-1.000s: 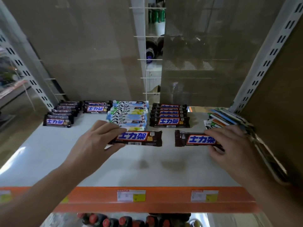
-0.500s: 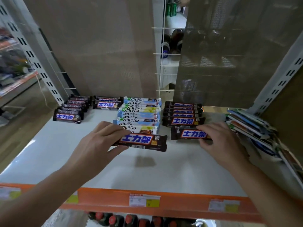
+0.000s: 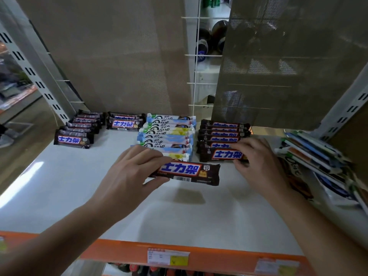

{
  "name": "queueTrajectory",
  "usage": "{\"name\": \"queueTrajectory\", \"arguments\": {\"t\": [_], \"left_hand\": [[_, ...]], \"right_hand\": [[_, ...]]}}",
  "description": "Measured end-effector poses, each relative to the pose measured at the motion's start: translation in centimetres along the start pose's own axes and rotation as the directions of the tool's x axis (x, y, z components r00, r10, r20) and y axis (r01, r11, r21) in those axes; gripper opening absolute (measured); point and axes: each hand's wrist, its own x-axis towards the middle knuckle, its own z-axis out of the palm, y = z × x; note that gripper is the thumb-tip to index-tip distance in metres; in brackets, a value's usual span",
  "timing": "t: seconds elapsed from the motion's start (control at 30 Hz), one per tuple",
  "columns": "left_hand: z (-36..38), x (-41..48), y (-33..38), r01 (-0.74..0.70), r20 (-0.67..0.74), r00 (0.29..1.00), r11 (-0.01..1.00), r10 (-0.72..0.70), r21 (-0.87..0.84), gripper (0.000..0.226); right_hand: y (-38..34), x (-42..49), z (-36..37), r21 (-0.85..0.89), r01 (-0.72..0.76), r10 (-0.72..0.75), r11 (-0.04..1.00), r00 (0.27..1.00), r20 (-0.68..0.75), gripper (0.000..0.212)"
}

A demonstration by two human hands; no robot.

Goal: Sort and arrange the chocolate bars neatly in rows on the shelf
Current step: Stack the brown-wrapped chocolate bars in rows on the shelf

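Observation:
My left hand (image 3: 129,176) grips the left end of a dark brown chocolate bar (image 3: 191,173) and holds it above the white shelf (image 3: 59,186); its shadow falls below. My right hand (image 3: 256,162) pinches the right end of a second brown bar (image 3: 221,155), which lies at the front of a row of like brown bars (image 3: 223,132). A row of blue-and-white bars (image 3: 167,134) stands left of that. Two more rows of brown bars sit at the far left (image 3: 79,128) and back (image 3: 125,122).
A slanting pile of flat, mixed-colour packets (image 3: 314,156) leans at the right side of the shelf. The shelf's orange front edge (image 3: 219,259) carries price labels. Mesh back panels and white slotted uprights bound the shelf. Bottles show on the shelf below.
My right hand has slid its brown bar back and left against the front of the right-hand brown row. My left hand holds its bar nearly where it was, slightly nearer the rows.

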Motion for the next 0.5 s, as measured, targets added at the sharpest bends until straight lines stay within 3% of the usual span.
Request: {"name": "queueTrajectory", "arguments": {"t": [0.27,0.4,0.5], "left_hand": [[1.2,2.0,2.3,-0.038,0.002,0.999,0.999,0.038,-0.007,0.045],[2.0,2.9,3.5,-0.048,-0.009,0.999,0.999,0.048,-0.001,0.043],[2.6,3.7,4.5,-0.064,-0.029,0.997,0.998,0.065,0.02,0.039]], "right_hand": [[0.2,0.1,-1.0,0.011,0.008,-0.008,1.0,0.998,0.063,0.047],[0.7,-0.4,-2.8,0.098,0.03,-0.022,0.995,0.996,-0.084,0.034],[0.6,-1.3,-4.7,0.214,0.133,-0.104,0.968,0.984,-0.144,0.027]]}}
